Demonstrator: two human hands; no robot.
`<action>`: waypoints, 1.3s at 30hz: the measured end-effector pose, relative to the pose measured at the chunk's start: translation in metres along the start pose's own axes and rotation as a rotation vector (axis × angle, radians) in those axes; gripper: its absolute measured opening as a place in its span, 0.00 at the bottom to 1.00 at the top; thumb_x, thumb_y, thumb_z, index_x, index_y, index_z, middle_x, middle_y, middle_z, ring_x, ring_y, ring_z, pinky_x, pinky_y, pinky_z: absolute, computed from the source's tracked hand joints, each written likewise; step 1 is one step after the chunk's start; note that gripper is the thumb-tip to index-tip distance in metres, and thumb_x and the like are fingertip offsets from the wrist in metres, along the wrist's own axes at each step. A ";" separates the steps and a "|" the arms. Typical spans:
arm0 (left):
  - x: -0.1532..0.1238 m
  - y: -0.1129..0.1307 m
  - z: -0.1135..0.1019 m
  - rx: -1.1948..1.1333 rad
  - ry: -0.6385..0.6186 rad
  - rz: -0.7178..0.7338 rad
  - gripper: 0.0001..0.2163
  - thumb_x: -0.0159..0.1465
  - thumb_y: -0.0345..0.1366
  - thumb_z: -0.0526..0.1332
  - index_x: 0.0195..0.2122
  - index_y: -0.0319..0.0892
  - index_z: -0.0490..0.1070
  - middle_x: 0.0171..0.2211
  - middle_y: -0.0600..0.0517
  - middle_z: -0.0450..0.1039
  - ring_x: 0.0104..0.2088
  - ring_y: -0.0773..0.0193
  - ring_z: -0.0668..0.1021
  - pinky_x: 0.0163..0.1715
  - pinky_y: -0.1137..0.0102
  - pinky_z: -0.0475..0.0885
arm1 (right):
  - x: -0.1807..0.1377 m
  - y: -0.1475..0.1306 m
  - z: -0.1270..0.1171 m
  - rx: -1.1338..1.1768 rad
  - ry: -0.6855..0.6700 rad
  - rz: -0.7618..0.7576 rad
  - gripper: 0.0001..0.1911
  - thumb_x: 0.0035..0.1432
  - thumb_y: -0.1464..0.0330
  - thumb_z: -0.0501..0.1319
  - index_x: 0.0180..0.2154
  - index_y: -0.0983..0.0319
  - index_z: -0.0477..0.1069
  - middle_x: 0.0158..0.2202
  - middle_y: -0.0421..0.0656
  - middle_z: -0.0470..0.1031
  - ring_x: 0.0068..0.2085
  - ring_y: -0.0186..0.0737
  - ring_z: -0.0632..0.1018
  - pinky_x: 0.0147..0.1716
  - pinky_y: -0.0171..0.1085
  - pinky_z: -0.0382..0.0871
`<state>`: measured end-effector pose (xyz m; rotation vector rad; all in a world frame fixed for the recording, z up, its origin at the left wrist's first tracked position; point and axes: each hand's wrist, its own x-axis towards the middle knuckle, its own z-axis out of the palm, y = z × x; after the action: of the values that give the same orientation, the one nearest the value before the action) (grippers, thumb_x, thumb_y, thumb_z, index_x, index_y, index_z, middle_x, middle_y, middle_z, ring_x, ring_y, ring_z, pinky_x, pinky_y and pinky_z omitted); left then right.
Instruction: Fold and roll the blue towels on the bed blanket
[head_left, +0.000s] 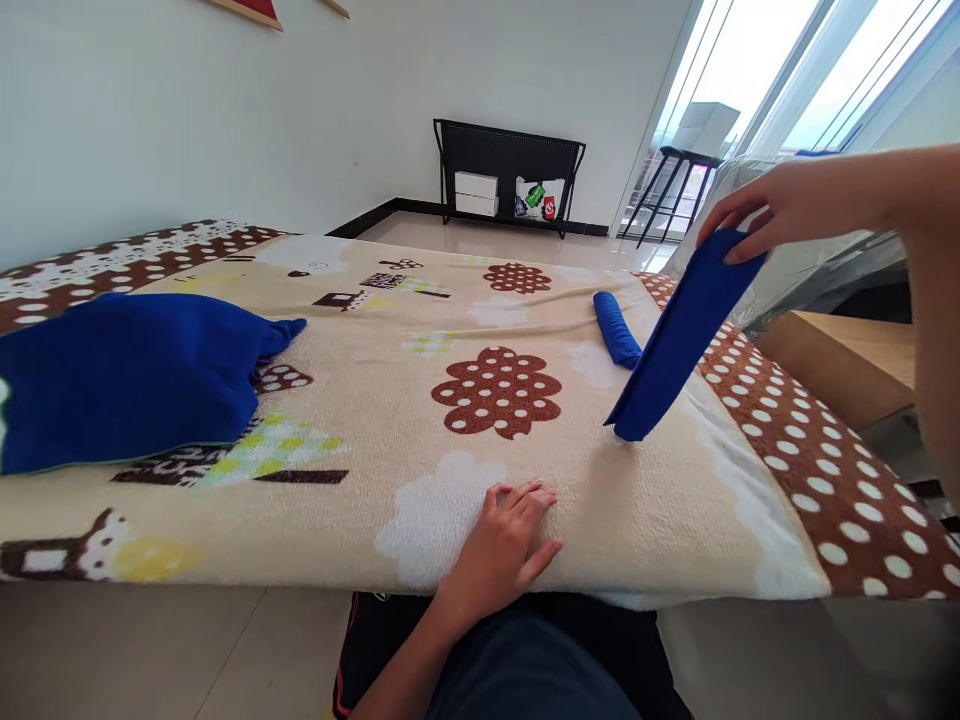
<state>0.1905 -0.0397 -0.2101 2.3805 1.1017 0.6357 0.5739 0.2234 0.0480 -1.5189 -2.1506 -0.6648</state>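
Head view shows a bed covered by a cream blanket [420, 400] printed with brown dotted trees. At the right of the frame the right hand [787, 205] holds a folded blue cloth [679, 345] by its upper end, thumb under and fingers [731, 215] over it, pinching it closed. The cloth hangs slanting, its long axis running from the hand at upper right down to lower left, where its bottom corner touches or nearly touches the blanket; which of the two I cannot tell. Just behind it, toward the middle of the frame, lies a rolled blue cloth [615, 325], partly covered by the held one. The left hand [510, 535] rests flat on the blanket at lower centre, fingers spread slightly, holding nothing; it is well apart from the held cloth, so the right hand is the nearer by far. At the left edge a larger blue cloth pile [127, 375] lies on the blanket, cut off by the frame. Against the far wall stands a black rack [510, 165] with white boxes and a bag. The right forearm is cut off at the frame edge.
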 end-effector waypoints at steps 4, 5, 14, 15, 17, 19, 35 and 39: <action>0.001 0.001 -0.001 0.010 -0.036 -0.008 0.20 0.68 0.37 0.60 0.60 0.44 0.63 0.61 0.44 0.70 0.66 0.53 0.66 0.63 0.51 0.59 | 0.039 -0.003 -0.003 0.006 -0.059 -0.014 0.34 0.73 0.57 0.40 0.46 0.76 0.76 0.63 0.53 0.66 0.57 0.40 0.72 0.54 0.44 0.61; 0.002 0.001 -0.002 0.013 -0.041 -0.007 0.20 0.68 0.37 0.61 0.60 0.44 0.63 0.61 0.44 0.70 0.66 0.53 0.66 0.63 0.51 0.60 | 0.049 -0.005 -0.006 0.001 -0.116 -0.012 0.30 0.73 0.59 0.44 0.47 0.76 0.76 0.61 0.52 0.69 0.56 0.39 0.72 0.54 0.44 0.61; 0.001 -0.004 -0.003 -0.008 -0.063 -0.010 0.21 0.68 0.37 0.60 0.62 0.46 0.62 0.63 0.45 0.69 0.67 0.53 0.65 0.64 0.51 0.60 | 0.054 -0.048 0.045 -0.227 -0.003 0.057 0.20 0.69 0.73 0.50 0.60 0.63 0.65 0.58 0.55 0.66 0.51 0.47 0.69 0.43 0.43 0.66; 0.001 -0.004 -0.003 -0.012 -0.061 -0.010 0.21 0.68 0.38 0.60 0.62 0.46 0.62 0.63 0.45 0.69 0.67 0.53 0.65 0.64 0.50 0.60 | 0.040 -0.052 0.065 -0.263 -0.012 -0.001 0.21 0.70 0.73 0.47 0.61 0.63 0.64 0.59 0.56 0.65 0.53 0.49 0.67 0.42 0.42 0.66; 0.001 -0.003 -0.003 -0.025 -0.056 -0.010 0.21 0.68 0.39 0.60 0.62 0.46 0.62 0.63 0.44 0.69 0.67 0.52 0.66 0.64 0.49 0.60 | 0.005 -0.061 0.106 -0.271 -0.075 -0.074 0.21 0.70 0.73 0.45 0.58 0.62 0.67 0.57 0.54 0.67 0.51 0.49 0.68 0.38 0.40 0.65; 0.001 -0.002 -0.004 -0.037 -0.049 -0.016 0.21 0.68 0.40 0.60 0.62 0.46 0.63 0.62 0.44 0.69 0.66 0.51 0.66 0.64 0.49 0.60 | -0.037 -0.071 0.146 -0.262 -0.154 -0.148 0.19 0.68 0.75 0.47 0.53 0.61 0.71 0.52 0.53 0.70 0.49 0.47 0.69 0.36 0.38 0.64; -0.022 -0.051 -0.053 0.079 0.162 -0.060 0.13 0.69 0.39 0.57 0.54 0.50 0.71 0.58 0.50 0.74 0.58 0.56 0.75 0.61 0.56 0.65 | -0.147 -0.086 0.206 -0.230 -0.207 -0.254 0.21 0.62 0.75 0.51 0.55 0.63 0.70 0.56 0.54 0.70 0.51 0.51 0.69 0.50 0.46 0.60; -0.058 -0.136 -0.145 0.439 0.606 -0.389 0.13 0.66 0.37 0.60 0.50 0.43 0.73 0.57 0.42 0.73 0.60 0.44 0.71 0.60 0.48 0.61 | -0.167 -0.081 0.200 -0.181 -0.174 -0.232 0.22 0.60 0.75 0.53 0.55 0.65 0.71 0.55 0.54 0.70 0.51 0.51 0.71 0.51 0.46 0.59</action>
<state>-0.0048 0.0228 -0.1836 2.2474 2.0841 1.0974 0.5362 0.1955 -0.2211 -1.4771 -2.4835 -0.8526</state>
